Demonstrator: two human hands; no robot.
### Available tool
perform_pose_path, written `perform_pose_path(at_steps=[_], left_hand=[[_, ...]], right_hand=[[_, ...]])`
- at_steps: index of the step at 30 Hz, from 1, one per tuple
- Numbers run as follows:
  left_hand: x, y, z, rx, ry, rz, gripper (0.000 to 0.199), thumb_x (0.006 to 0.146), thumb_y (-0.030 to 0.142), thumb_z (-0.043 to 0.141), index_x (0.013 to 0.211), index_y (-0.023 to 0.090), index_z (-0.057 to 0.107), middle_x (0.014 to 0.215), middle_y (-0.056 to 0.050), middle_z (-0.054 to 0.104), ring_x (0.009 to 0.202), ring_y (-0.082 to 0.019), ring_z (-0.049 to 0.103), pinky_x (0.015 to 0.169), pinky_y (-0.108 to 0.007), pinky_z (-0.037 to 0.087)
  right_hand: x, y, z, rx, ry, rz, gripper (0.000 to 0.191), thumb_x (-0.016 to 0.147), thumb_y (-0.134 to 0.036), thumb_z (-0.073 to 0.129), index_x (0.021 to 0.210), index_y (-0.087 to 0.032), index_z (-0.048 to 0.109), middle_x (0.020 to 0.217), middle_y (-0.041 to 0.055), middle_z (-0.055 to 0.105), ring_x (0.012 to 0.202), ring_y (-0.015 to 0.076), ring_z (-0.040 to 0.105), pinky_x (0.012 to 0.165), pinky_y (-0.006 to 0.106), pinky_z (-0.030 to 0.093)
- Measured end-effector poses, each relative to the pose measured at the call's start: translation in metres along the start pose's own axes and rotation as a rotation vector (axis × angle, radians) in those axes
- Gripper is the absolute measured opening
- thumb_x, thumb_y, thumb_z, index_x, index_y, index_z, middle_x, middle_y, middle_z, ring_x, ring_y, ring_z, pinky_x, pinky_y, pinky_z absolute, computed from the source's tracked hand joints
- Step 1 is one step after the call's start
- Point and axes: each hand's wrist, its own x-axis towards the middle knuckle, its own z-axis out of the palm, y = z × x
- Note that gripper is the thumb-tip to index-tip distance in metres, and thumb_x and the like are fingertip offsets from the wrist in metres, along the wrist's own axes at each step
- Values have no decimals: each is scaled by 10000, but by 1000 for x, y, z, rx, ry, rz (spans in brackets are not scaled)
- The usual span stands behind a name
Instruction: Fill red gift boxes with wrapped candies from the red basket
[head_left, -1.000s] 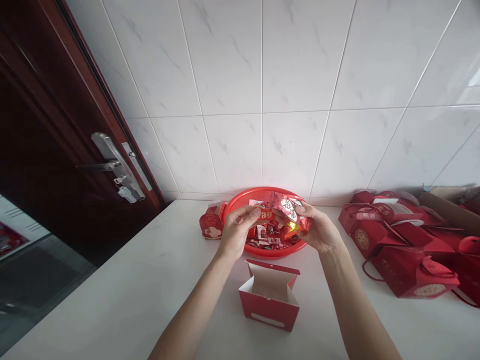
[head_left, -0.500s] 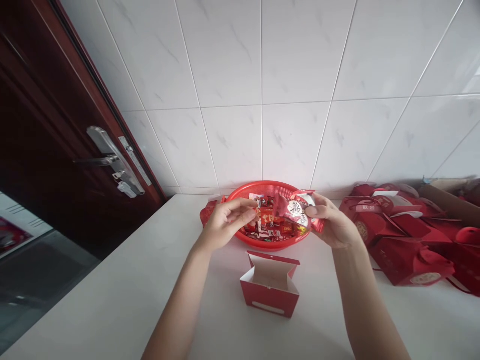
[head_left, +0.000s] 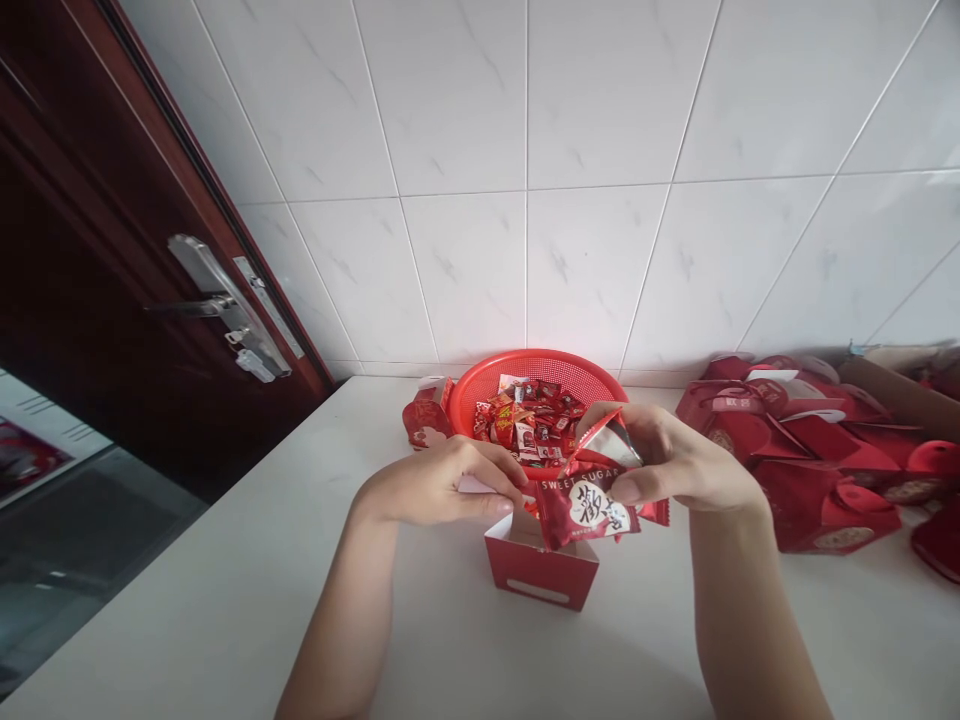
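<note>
My right hand (head_left: 675,470) is closed around several wrapped candies. The front one is a dark red "SWEET SUGAR" candy (head_left: 585,508), with a red and silver wrapper (head_left: 611,440) behind it. These hang over an open red paper box (head_left: 541,578) with a white inside, covering part of its opening. My left hand (head_left: 450,485) is at the box's back left, thumb and fingers drawn together. A bit of red-orange wrapper shows by its fingertips; what they grip is mostly hidden. Behind both hands stands a red plastic basket (head_left: 517,358) with many wrapped candies (head_left: 525,415) inside.
Another red box (head_left: 427,418) stands left of the basket. Several red gift boxes (head_left: 817,500) are piled on the right, beside a cardboard carton (head_left: 892,398). The white table (head_left: 300,580) meets a tiled wall (head_left: 465,270); a dark door (head_left: 97,260) stands at the left.
Both hands have come down and nearer from over the basket to the open box. The candies in my right hand now hang above its opening.
</note>
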Motion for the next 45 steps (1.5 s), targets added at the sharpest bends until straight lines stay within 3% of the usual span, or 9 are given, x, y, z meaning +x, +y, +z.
perform_pose_path(at_steps=[4, 11, 16, 20, 25, 29, 34, 39, 45], left_hand=[[4, -5, 2, 10, 99, 18, 384, 825, 264, 735, 1204, 325, 748, 1183, -47, 752, 1071, -251, 710, 886, -301, 548], [13, -15, 8, 121, 178, -83, 574, 647, 284, 874, 1203, 335, 741, 1268, -31, 713, 1139, -291, 684, 908, -325, 539], [15, -14, 6, 105, 218, -92, 552, 656, 291, 861, 1196, 299, 747, 1225, -50, 726, 1098, -290, 687, 878, -325, 534], [17, -16, 5, 70, 197, -116, 533, 656, 300, 859, 1179, 289, 756, 1253, -64, 715, 1092, -288, 684, 886, -328, 527], [19, -19, 4, 37, 175, -137, 588, 658, 321, 862, 1230, 295, 732, 1267, -79, 708, 1155, -304, 657, 915, -350, 525], [20, -22, 5, -7, 193, -115, 613, 636, 312, 873, 1232, 292, 731, 1263, -79, 711, 1161, -303, 659, 930, -348, 530], [20, -22, 6, -9, 218, -120, 545, 622, 310, 878, 1154, 267, 769, 1212, -80, 731, 1112, -296, 681, 903, -335, 539], [20, -20, 6, -10, 241, -99, 422, 626, 319, 865, 1038, 257, 795, 1094, -61, 757, 1037, -291, 699, 819, -313, 552], [20, -21, 7, -21, 255, -88, 428, 610, 335, 869, 1022, 254, 787, 1065, -47, 753, 981, -274, 703, 786, -302, 544]], right_hand=[[2, 2, -1, -30, -10, 13, 248, 700, -197, 793, 914, -157, 675, 731, -8, 610, 629, 117, 543, 557, 224, 429], [8, 4, 0, -121, 81, 24, 215, 735, -204, 779, 920, -164, 677, 710, -25, 603, 600, 104, 529, 542, 220, 428], [13, 7, -1, -203, 167, 5, 252, 754, -236, 783, 972, -167, 676, 835, 21, 664, 707, 144, 598, 623, 252, 479], [9, 11, -5, -344, 239, -21, 302, 762, -282, 794, 1015, -181, 663, 725, -13, 616, 605, 127, 539, 539, 246, 426], [5, 12, -2, -675, 335, -81, 259, 760, -282, 784, 970, -218, 647, 641, -42, 589, 521, 111, 476, 465, 235, 348], [11, 15, 7, -838, 289, -120, 200, 795, -249, 737, 967, -247, 635, 707, -29, 645, 571, 129, 529, 507, 239, 378], [19, 22, 10, -902, 240, -142, 175, 846, -262, 701, 1002, -256, 622, 865, 23, 715, 667, 175, 599, 590, 280, 440], [20, 25, 10, -929, 275, -114, 175, 838, -241, 686, 1001, -271, 629, 795, 8, 690, 601, 173, 570, 557, 288, 419], [18, 22, 10, -903, 319, -129, 234, 807, -227, 694, 1029, -281, 642, 795, -6, 672, 670, 175, 581, 571, 270, 423]])
